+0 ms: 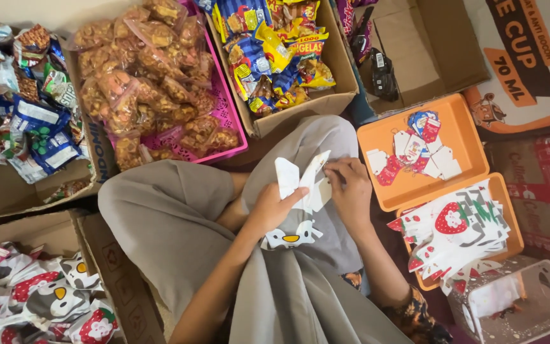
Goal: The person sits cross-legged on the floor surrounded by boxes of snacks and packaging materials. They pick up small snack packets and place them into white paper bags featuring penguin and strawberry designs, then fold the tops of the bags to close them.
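Observation:
I sit cross-legged in grey trousers. Both hands work a white folded paper bag (302, 180) over my lap. My left hand (268, 208) pinches its lower part with the thumb on top. My right hand (350, 190) grips its right edge with curled fingers. A flat penguin-print bag (291, 234) lies on my lap just under the left hand.
Orange tray (415, 188) on the right holds small paper tags; a second orange tray (508, 210) holds strawberry-print flat bags. A pink basket (232, 124) of bagged snacks and cardboard boxes (326, 99) of snack packets lie ahead. A box (106, 267) of penguin bags sits lower left, a clear tub (542, 299) lower right.

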